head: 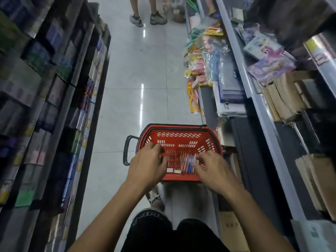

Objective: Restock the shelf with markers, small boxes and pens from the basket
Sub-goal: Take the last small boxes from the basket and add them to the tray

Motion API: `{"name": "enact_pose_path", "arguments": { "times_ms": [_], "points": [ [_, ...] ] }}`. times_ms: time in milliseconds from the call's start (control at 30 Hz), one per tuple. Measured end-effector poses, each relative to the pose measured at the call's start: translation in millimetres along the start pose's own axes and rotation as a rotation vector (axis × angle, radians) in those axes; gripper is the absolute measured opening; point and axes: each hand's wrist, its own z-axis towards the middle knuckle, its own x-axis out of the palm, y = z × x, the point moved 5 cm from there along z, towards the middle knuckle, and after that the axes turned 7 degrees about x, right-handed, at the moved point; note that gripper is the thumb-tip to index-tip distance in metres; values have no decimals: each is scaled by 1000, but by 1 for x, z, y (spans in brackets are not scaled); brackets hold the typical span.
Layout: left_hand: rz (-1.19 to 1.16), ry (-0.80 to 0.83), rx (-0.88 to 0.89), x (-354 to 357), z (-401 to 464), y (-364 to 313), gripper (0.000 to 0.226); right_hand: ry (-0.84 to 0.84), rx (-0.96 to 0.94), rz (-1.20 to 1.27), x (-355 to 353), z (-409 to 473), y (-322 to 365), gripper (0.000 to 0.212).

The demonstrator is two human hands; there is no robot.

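Now both hands over basket (179, 132), 6 o'clock. Left hand (148, 165), right hand (212, 171) loosely curled, grip unclear. Pens (189, 163) light, slippery; pinch mid-barrel.

Below you sits a red perforated plastic basket (180, 135) with a smooth black plastic handle (127, 150). Inside it, a bunch of clear-barrelled plastic pens (187, 163) catches the light, beside two small matt white card boxes (173, 170). The pale floor tiles (145, 70) are glossy and mirror the lamps. To your right, crinkled clear cellophane packets (214, 57) shine, and brown paper bundles (283, 99) look dull and rough.
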Motion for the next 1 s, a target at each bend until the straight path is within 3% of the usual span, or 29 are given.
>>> {"name": "enact_pose_path", "arguments": {
  "times_ms": [167,333,733,833,1000],
  "points": [
    [-27,86,-17,13,62,34,23,92,57,-10,23,66,3,24],
    [-58,183,-74,68,109,64,24,252,51,1,77,127,-14,16],
    [-293,501,-472,353,184,177,16,666,140,-86,360,300,-123,22],
    [-349,533,-589,411,187,203,16,664,43,-233,413,330,-134,19],
    [-578,513,-803,469,185,220,21,626,-273,-516,468,349,-141,28]
  ]
}}
